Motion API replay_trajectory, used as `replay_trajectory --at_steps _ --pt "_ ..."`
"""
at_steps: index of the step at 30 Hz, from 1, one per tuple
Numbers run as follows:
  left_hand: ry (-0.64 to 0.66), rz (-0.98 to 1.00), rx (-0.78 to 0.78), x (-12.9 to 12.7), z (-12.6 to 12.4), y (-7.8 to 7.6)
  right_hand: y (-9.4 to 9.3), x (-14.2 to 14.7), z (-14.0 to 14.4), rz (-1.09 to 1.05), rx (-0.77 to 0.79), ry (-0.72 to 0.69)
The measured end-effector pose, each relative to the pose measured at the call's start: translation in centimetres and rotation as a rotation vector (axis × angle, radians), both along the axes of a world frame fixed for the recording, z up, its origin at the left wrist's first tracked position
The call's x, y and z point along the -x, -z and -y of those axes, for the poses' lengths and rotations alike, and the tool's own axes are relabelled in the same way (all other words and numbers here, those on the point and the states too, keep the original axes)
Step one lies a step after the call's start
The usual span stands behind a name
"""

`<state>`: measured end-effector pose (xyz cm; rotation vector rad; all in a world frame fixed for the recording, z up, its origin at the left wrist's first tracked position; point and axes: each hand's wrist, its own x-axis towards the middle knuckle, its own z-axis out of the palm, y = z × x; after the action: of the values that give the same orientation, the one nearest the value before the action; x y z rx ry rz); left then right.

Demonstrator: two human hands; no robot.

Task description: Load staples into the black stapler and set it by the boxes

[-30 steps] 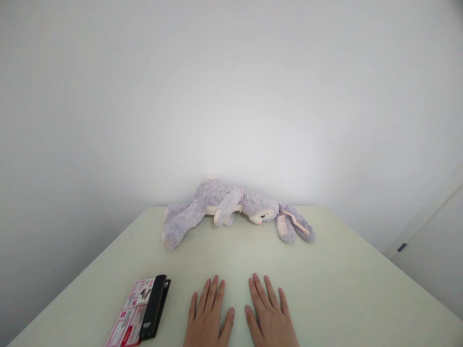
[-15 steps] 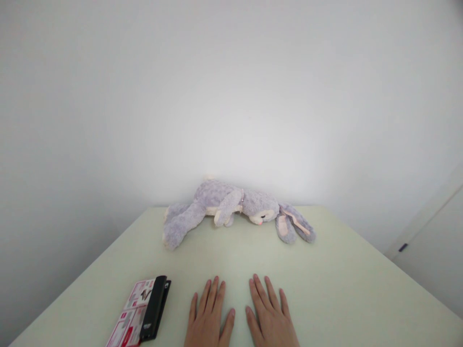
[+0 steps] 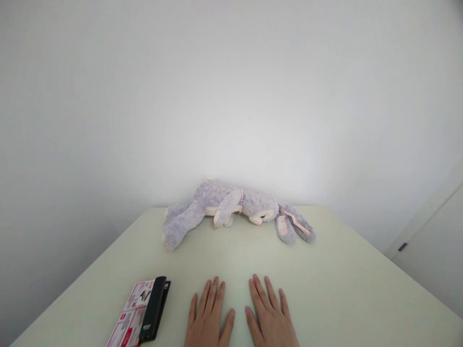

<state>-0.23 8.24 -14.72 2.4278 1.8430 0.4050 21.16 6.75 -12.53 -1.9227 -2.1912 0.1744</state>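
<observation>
My left hand lies flat on the pale table, palm down with its fingers apart. Beside it, my right hand rests the same way, and a gap separates the two thumbs. Neither hand holds anything. Left of my left hand sits a black stapler, apart from the fingers. Two red and white printed boxes touch its left side, the nearer one cut off by the frame's bottom. Beyond both hands, a lilac plush rabbit is lying on its side, ears to the right.
A plain white wall rises right behind the rabbit at the table's far edge. To the right, past the table's side edge, stands a white door with a small dark fitting.
</observation>
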Motion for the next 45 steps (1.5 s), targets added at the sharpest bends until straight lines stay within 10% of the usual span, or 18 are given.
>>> replay_trajectory --at_steps 45 --pt "0.003 0.02 0.037 0.02 -0.05 -0.31 0.44 -0.1 -0.05 -0.022 -0.047 0.006"
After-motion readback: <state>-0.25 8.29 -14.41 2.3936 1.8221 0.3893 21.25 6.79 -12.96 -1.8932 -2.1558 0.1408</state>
